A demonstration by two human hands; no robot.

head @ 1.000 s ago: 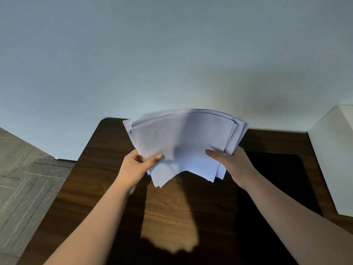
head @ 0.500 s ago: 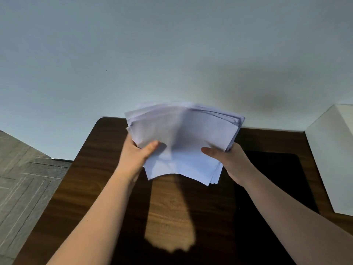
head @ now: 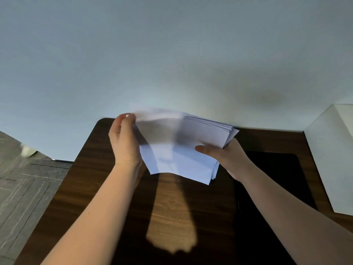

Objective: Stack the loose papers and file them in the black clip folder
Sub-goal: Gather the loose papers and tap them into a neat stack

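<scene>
Both hands grip the papers (head: 183, 148) above the table (head: 172, 213): left hand (head: 124, 142) pinching the far-left corner, right hand (head: 223, 155) clamping the right edge. Stack tilts, long axis running left-right, near edge drooping; folder (head: 275, 180) lies flat beneath, right of it.

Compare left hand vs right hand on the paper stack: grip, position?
The left hand sits at the far left corner of the paper stack, fingers curled over the edge there; the right hand holds the right edge, nearer the camera. The left shows its back, thumb hidden; the right lays its thumb flat on the top sheet. The left corner is motion-blurred, the right side sharp. Both hold the stack clear above the wooden table.
</scene>
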